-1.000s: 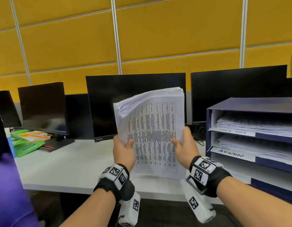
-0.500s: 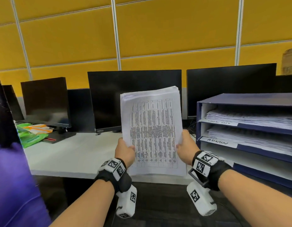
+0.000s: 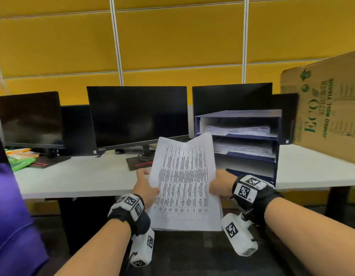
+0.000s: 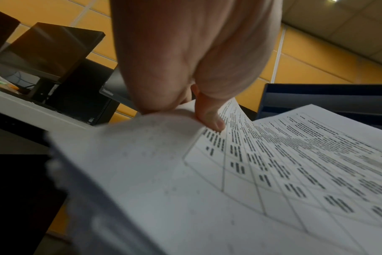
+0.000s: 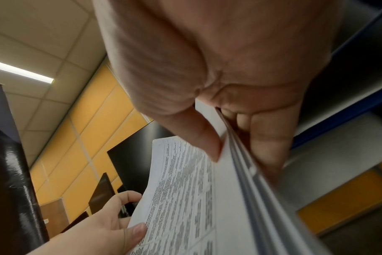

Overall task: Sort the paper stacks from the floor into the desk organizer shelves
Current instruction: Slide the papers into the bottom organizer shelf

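My left hand (image 3: pixel 145 186) and right hand (image 3: pixel 220 184) pinch the paper stack (image 3: pixel 184 184), thumbs on top. It looks level with the desk organizer (image 3: pixel 277 148), I think.

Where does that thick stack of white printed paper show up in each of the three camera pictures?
Head: the white printed paper stack sits centre, between both hands.
Left wrist: it fills the lower right, under the thumb.
Right wrist: it runs down the lower middle.
Shared landmark: the dark blue desk organizer.

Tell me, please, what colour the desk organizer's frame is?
Dark blue organizer, clearest in the head view.
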A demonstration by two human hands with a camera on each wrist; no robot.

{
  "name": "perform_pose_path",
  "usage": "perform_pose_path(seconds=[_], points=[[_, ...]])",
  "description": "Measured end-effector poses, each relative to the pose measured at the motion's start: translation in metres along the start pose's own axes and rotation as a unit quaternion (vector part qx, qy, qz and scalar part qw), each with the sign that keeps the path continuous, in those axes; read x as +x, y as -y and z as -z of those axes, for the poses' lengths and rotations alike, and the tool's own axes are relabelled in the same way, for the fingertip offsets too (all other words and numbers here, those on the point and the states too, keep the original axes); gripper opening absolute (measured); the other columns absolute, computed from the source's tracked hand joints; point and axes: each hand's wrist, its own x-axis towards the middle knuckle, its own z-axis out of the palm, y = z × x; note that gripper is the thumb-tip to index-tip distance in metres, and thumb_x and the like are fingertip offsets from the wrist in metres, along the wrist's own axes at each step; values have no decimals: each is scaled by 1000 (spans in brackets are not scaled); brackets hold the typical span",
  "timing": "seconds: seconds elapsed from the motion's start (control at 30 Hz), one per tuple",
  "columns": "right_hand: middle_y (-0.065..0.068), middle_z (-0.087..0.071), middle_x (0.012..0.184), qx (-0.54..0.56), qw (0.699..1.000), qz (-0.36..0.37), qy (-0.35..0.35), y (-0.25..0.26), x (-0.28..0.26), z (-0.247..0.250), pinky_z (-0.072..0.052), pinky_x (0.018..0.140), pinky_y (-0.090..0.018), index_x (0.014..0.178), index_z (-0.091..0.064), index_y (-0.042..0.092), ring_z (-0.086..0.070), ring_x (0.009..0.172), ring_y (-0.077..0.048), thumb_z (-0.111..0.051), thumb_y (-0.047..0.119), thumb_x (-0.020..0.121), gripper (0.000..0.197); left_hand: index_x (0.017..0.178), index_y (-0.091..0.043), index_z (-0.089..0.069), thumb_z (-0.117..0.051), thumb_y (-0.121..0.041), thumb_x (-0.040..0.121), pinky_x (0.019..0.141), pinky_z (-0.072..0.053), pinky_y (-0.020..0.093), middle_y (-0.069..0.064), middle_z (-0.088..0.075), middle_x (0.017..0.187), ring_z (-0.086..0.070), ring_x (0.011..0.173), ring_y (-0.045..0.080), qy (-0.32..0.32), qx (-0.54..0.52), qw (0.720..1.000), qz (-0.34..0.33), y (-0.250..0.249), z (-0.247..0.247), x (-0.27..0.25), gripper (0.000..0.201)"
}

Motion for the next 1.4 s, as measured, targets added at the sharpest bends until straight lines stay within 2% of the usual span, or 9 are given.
perform_pose_path(seconds=[0.13, 0.23, 0.4, 0.57, 0.83, 1.07, 1.2, 1.33, 1.4], points=[[0, -50, 75, -78, 995, -54, 38, -28, -36, 3, -41, 52, -18, 77, -52, 8, -54, 71, -15, -58, 17, 88, 16, 130, -17, -36, -61, 0, 90, 64, -48, 17, 9, -46, 129, -54, 91, 17, 83, 80, 993, -19, -1, -20, -24, 50], [-8, -66, 101, -69, 993, -76, 58, -55, -56, 0, -55, 77, -30, 103, -63, 3, -65, 89, -22, -65, 17, 83, 25, 138, -16, -38, -66, -4, 88, 91, -45, 25, 10, -39, 147, -49, 124, 25, 134, 138, 981, -9, 2, -34, -40, 59], [-14, -66, 116, 23, 988, -125, 85, -83, -71, -4, -54, 90, -38, 115, -62, 1, -66, 101, -26, -67, 13, 83, 35, 143, -13, -35, -67, -8, 88, 98, -44, 30, 10, -41, 146, -49, 127, 27, 196, 208, 958, -21, -9, -52, -49, 64], [-11, -71, 97, 85, 980, -162, 83, -102, -75, -4, -59, 76, -37, 93, -64, 4, -70, 84, -23, -63, 9, 86, 8, 148, -12, -31, -66, -15, 90, 105, -36, 25, 7, -37, 151, -42, 135, 23, 217, 222, 949, -47, -15, -60, -42, 68], [-22, -60, 124, 148, 965, -175, 124, -102, -70, -17, -55, 55, -21, 123, -56, -6, -60, 113, -31, -65, 10, 83, 44, 147, -18, -33, -68, -17, 89, 111, -34, 30, 4, -39, 149, -43, 133, 22, 233, 227, 944, -54, 3, -55, -23, 68], [-22, -65, 116, 303, 925, -179, 144, -114, -55, -23, -49, 89, -60, 125, -53, 0, -62, 106, -44, -57, -9, 81, 46, 141, -24, -43, -68, -6, 87, 108, -41, 41, 1, -47, 138, -51, 125, 24, 226, 129, 963, -75, -3, -43, -9, 62], [-25, -64, 117, 314, 919, -188, 149, -117, -62, -24, -50, 90, -58, 127, -51, -2, -62, 106, -45, -56, -9, 84, 44, 142, -17, -42, -68, -1, 86, 107, -42, 42, 5, -49, 141, -54, 123, 25, 248, 112, 960, -70, 3, -49, -13, 64], [-26, -55, 129, 286, 926, -217, 116, -111, -76, -14, -54, 73, -27, 128, -49, -9, -55, 120, -38, -58, 3, 88, 43, 145, -13, -39, -67, -2, 87, 108, -38, 29, 7, -48, 141, -50, 126, 21, 245, 128, 958, -72, 4, -67, -13, 65], [-27, -58, 126, 285, 931, -205, 100, -118, -72, -9, -56, 79, -35, 127, -50, -8, -58, 116, -40, -58, 1, 87, 42, 146, -13, -38, -67, -3, 87, 110, -37, 31, 8, -46, 144, -48, 128, 22, 246, 135, 957, -71, -4, -75, -10, 66]])
